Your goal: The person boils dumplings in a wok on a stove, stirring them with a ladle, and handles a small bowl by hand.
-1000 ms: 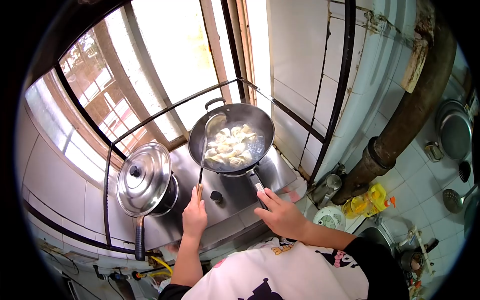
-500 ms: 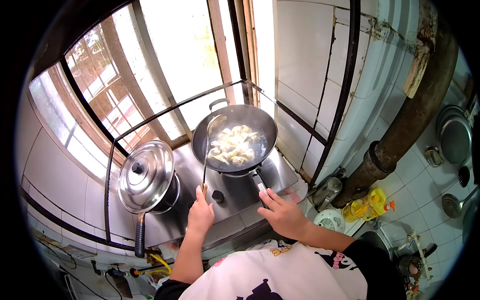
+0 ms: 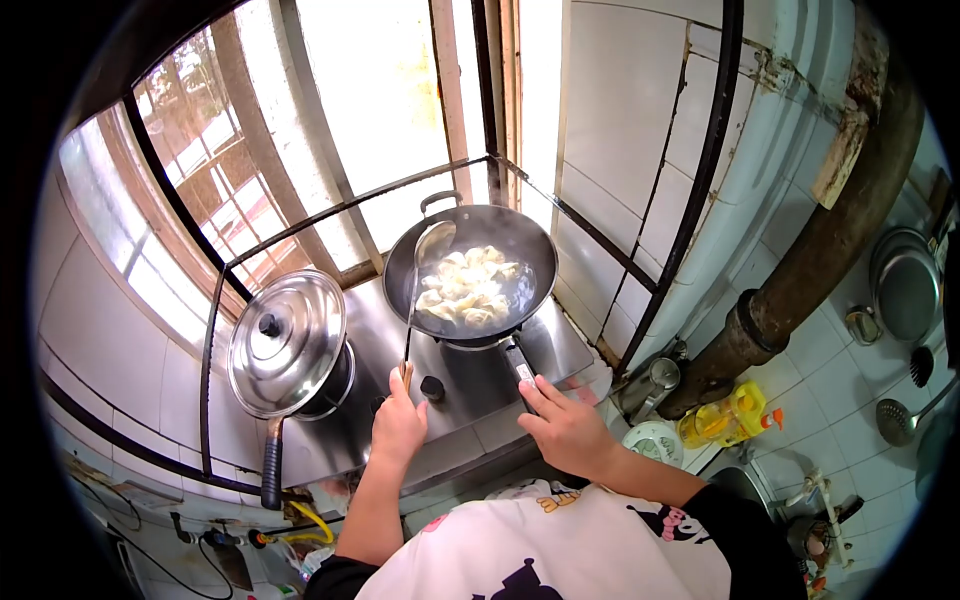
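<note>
My left hand (image 3: pixel 400 425) is closed around the wooden end of a long-handled ladle (image 3: pixel 413 300). The ladle's bowl rests near the far left inside wall of a dark wok (image 3: pixel 400 262). Pale dumplings (image 3: pixel 465 288) lie clustered in steaming water in the wok. With its fingers and thumb, my right hand (image 3: pixel 565 425) grips the wok's handle (image 3: pixel 519 362), which points towards me. The wok sits on the right burner of a steel stove (image 3: pixel 470 375).
On the left burner stands a lidded pan (image 3: pixel 290 345), its black handle jutting past the stove's front. A black metal frame (image 3: pixel 350 205) surrounds the stove by the window. To the right are a yellow oil bottle (image 3: pixel 725 415), a white plate (image 3: pixel 655 441) and a thick pipe (image 3: pixel 800 290).
The view has shifted slightly. Both hands keep their holds, and the ladle and dumplings look nearly the same.
</note>
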